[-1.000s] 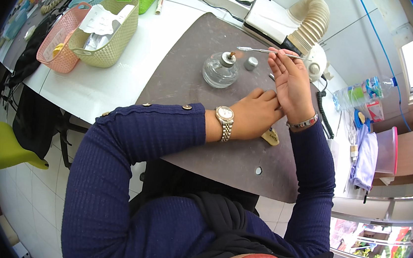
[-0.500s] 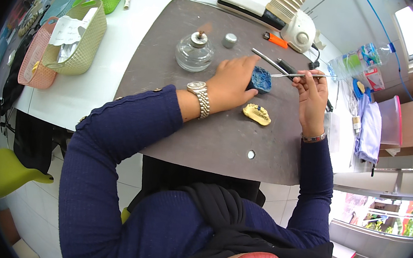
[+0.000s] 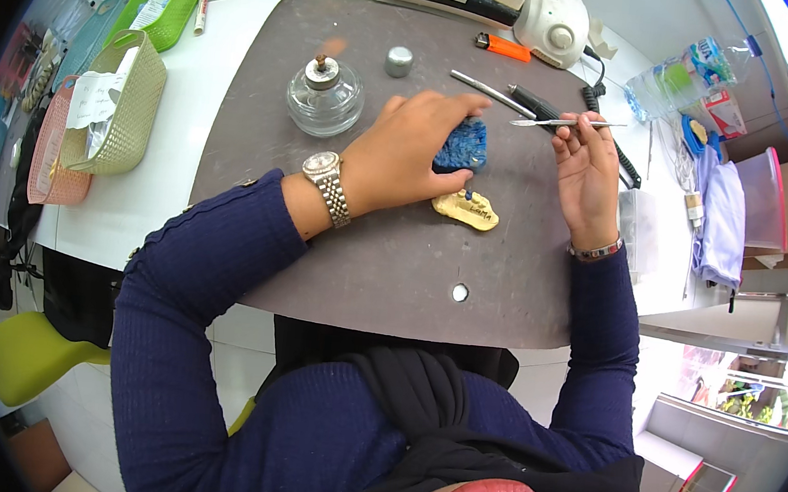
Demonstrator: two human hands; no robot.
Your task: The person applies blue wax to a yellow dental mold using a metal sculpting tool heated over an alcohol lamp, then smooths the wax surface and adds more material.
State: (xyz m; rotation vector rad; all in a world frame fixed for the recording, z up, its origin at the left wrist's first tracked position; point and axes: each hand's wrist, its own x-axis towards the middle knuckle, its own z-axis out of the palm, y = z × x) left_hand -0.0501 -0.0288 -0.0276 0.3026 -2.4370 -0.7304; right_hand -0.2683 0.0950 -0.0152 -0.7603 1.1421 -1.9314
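My left hand (image 3: 403, 147) is closed around a dark blue block of wax (image 3: 463, 146) on the brown board, thumb at its near side and fingers at its far side. Pinched in the fingers of my right hand (image 3: 586, 170) is a thin metal wax carver (image 3: 548, 123). Its flat tip points left, just clear of the block. A yellow dental cast (image 3: 467, 209) with a small blue spot lies on the board, nearer to me than the block. Left of the block stands a glass spirit lamp (image 3: 325, 102), a faint orange flame above its wick.
Beyond my hands lie a metal cap (image 3: 398, 61), an orange lighter (image 3: 503, 47), a metal rod (image 3: 494, 94) and a black corded handpiece (image 3: 533, 101). A white machine (image 3: 552, 29) stands at the back. Baskets (image 3: 131, 116) are at left, a plastic bottle (image 3: 680, 84) at right.
The carver's tip has come away from the blue wax block. The whole view has shifted, so the things on the board appear further left.
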